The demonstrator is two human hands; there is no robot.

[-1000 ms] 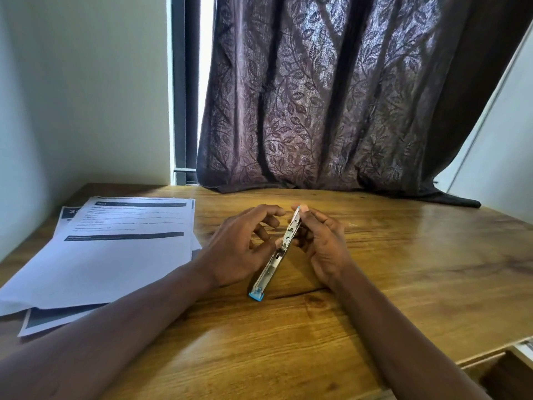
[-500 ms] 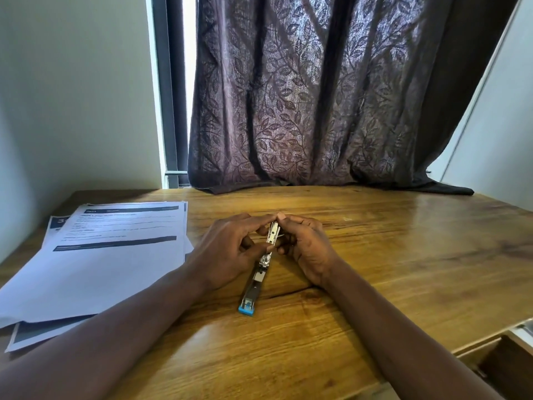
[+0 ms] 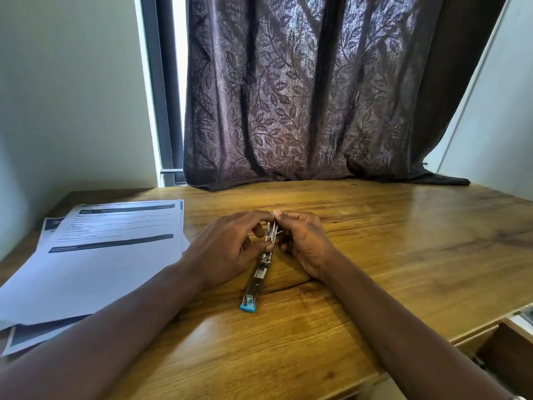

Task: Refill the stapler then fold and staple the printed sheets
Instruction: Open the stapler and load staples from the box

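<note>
My left hand [image 3: 227,249] and right hand [image 3: 305,243] both pinch the stapler [image 3: 257,281] at its twelve-o'clock end; printed sheets [image 3: 101,261] at nine o'clock.

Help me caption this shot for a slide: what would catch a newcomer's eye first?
The left hand and right hand meet at the middle of the wooden desk, pinching the far end of a metal stapler with a blue tip. A stack of printed sheets lies at the left; a dark leaf-patterned curtain hangs behind.
</note>
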